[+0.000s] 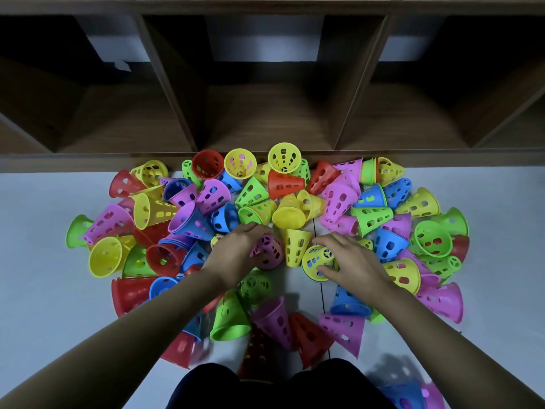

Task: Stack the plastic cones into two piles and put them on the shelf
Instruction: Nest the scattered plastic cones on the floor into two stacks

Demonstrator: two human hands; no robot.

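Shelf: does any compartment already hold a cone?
No, the shelf compartments show bare wood; the cones lie heaped on the floor.

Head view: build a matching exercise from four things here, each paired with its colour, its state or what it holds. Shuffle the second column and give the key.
Column one
1. left hand
2. right hand
3. shelf
4. red cone at the shelf's front edge

Column two
A. dark brown wood
B. grips a yellow cone
C. open end faces the camera
D. grips a pink cone

Pairs: 1-D, 2-B, 3-A, 4-C
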